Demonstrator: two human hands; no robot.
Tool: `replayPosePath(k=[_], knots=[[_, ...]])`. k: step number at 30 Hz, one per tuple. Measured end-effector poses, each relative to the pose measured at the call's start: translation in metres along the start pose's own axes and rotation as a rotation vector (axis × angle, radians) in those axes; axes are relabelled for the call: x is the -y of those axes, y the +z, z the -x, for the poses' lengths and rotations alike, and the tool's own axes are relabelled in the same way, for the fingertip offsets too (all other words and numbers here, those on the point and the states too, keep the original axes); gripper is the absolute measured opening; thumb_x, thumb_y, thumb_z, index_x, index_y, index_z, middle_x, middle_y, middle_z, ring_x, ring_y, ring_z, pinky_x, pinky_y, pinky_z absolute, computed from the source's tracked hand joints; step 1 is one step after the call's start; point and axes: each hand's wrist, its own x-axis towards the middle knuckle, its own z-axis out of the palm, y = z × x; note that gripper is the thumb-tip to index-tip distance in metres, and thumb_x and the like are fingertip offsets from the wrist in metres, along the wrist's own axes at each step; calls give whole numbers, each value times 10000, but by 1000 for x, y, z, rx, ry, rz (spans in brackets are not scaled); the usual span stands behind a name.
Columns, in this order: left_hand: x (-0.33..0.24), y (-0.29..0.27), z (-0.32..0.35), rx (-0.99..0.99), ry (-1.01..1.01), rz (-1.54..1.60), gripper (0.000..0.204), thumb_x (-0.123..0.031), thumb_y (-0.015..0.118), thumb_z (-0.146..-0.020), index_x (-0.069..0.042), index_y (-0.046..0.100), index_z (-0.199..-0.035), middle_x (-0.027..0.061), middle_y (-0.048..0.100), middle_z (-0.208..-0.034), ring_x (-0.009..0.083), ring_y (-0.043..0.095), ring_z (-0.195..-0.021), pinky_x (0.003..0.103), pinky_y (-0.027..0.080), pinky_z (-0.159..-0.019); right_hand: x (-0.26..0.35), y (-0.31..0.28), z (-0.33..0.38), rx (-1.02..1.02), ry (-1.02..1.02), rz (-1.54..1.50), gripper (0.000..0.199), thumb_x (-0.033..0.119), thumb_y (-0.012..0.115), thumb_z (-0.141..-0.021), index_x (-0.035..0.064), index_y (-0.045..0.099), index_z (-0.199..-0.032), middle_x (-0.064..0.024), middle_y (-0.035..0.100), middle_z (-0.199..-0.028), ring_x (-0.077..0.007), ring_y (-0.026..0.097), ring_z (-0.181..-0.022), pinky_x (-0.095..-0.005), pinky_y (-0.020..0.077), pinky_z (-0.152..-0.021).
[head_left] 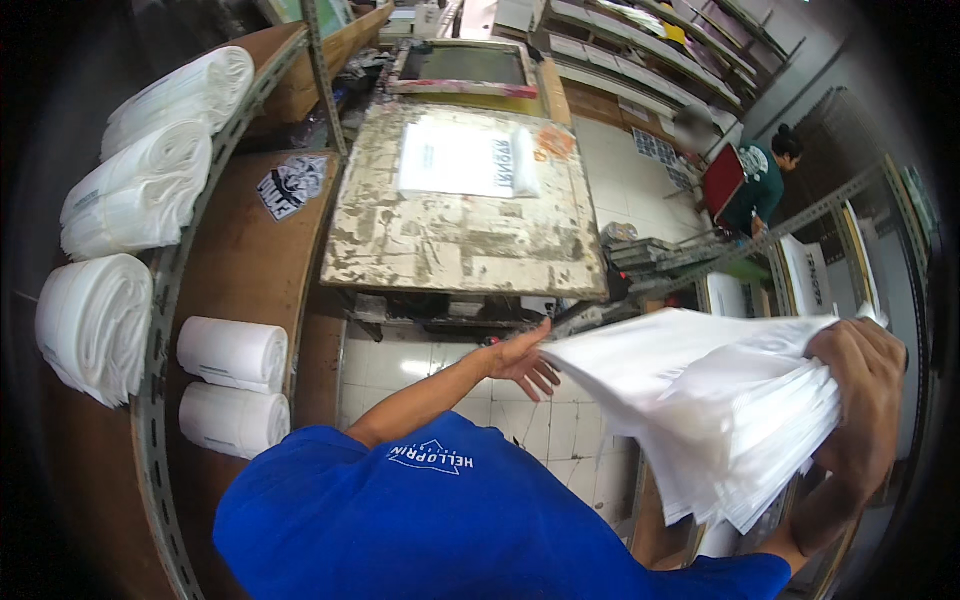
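My right hand (pixel 860 370) grips a bundle of thin white sheets (pixel 700 400), by their look plastic bags, at its right end. The bundle fans out and hangs toward the left, with dark print near the grip. Just beyond its left tip, my left hand (pixel 525 362) is open, its fingers spread and nothing in them. A flat white stack of similar printed bags (pixel 460 160) lies on the worn, paint-stained worktable (pixel 460 245) ahead of me. Part of the right hand's fingers is hidden behind the bundle.
Folded white rolls (pixel 140 185) fill the left metal-framed shelf, with two smaller rolls (pixel 235 350) lower down. A framed printing screen (pixel 465 70) lies at the table's far end. Racks (pixel 850 250) with white printed pieces stand right. A person in dark green (pixel 755 185) is beyond.
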Motion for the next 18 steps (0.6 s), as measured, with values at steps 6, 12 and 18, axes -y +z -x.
replayPosePath(k=[6,12,18], knots=[[-25,11,137,-52,804,220,925,-718,428,-910,-45,293,-1531,146,376,-1541,281,398,-1393,418,335,-1150,32,60,-116,-190,-484,-382,218,227,605,-681,37,552,-774,-104,615,-760,-277,652,-720,-405,538,-708],[-45,-52,185,-23,715,414,992,-713,544,-853,9,331,-1499,233,436,-1480,368,450,-1350,484,372,-1116,55,120,-188,-221,-780,-534,173,151,627,-680,33,557,-787,-106,617,-773,-267,654,-728,-393,567,-721],[-44,-86,171,-233,853,530,1163,-834,533,-754,20,303,-1509,247,386,-1513,389,397,-1387,510,295,-1151,59,158,-278,-318,-816,-539,252,117,716,-665,62,559,-854,-93,618,-747,-276,644,-693,-393,532,-632]])
